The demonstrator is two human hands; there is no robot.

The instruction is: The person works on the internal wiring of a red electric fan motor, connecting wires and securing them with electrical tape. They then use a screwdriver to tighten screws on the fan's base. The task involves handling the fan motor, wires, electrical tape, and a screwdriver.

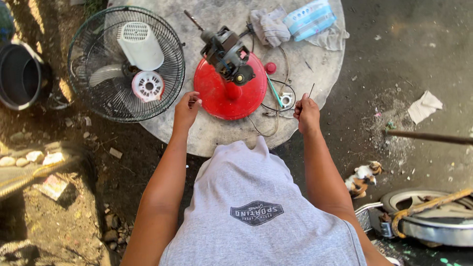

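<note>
Head view: left hand [186, 109] pinched at red fan base [217, 98] edge; right hand [306, 114] pinching thin wire [311, 90].

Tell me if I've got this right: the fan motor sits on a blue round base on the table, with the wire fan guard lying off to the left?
Not quite. The round base under the fan motor is red, not blue, as the head view shows. The rest holds: it stands on the table, and the wire fan guard lies to the left.

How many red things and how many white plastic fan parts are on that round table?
Red: 2, the round fan base and a small cap.
White plastic: 3, the motor cover, a round vented piece and a small ring part.
Total: 5
</note>
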